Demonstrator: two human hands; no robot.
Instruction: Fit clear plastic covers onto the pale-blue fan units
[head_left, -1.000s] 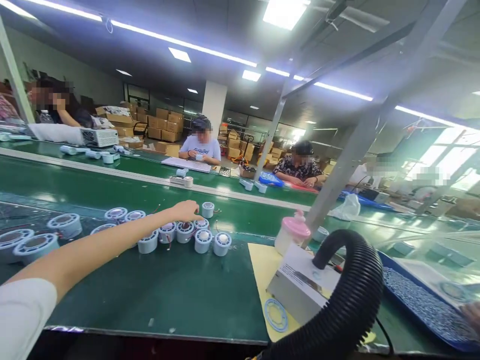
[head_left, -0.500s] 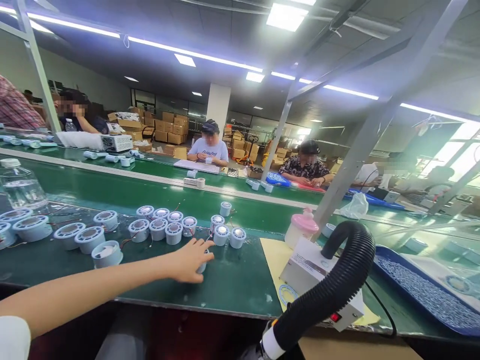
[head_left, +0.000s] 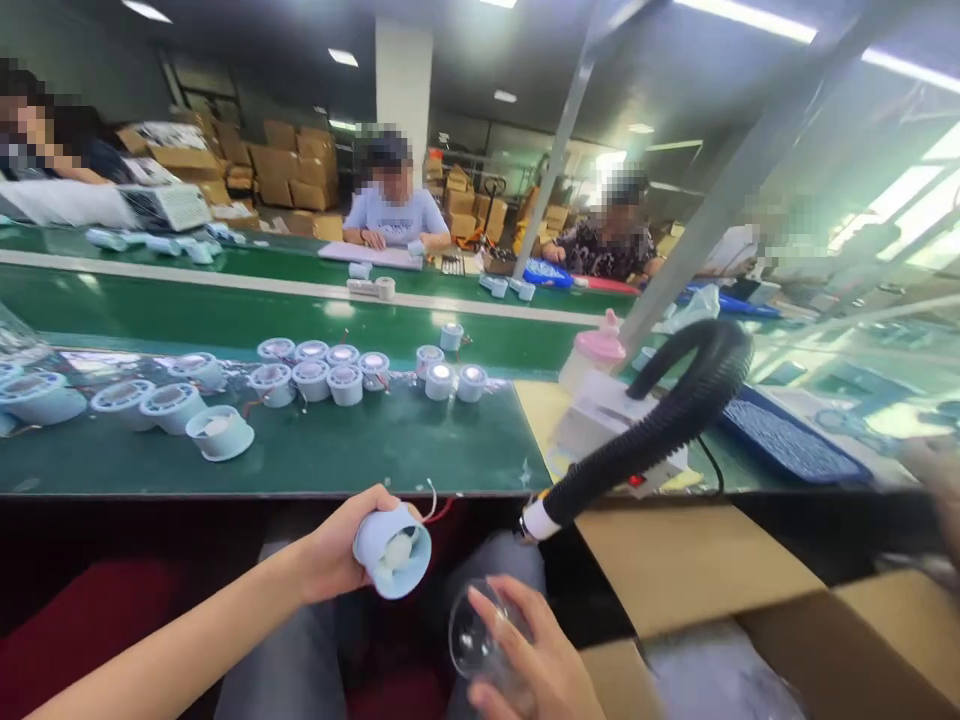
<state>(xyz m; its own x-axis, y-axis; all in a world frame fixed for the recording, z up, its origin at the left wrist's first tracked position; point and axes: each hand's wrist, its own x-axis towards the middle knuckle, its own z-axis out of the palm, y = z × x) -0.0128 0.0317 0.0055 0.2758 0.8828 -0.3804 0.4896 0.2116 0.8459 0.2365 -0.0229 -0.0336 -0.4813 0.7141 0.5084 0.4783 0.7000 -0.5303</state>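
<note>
My left hand (head_left: 336,548) is closed around a light-blue fan housing (head_left: 373,538), held over my lap in front of the bench. Its open end tilts down toward me and shows a white fan inside; a pale wire and a red wire stick out behind it. Lower and to the right, my right hand (head_left: 551,650) has its fingers curved around a clear plastic dome (head_left: 466,635), slightly blurred. The dome and the housing are apart. On the bench, a similar blue housing (head_left: 232,435) lies tilted, its white inside showing.
Several blue round housings (head_left: 345,385) with thin wires stand along the green bench (head_left: 420,455). To the right are a black flexible hose (head_left: 637,450), a white box (head_left: 592,425), a pink-topped bottle (head_left: 596,350), a blue tray (head_left: 795,440) and an open cardboard box (head_left: 705,570). Co-workers sit opposite.
My left hand has lifted a fan housing off the bench and drawn it back over my lap. My right hand has come into view with a clear dome. The view has tilted down.
</note>
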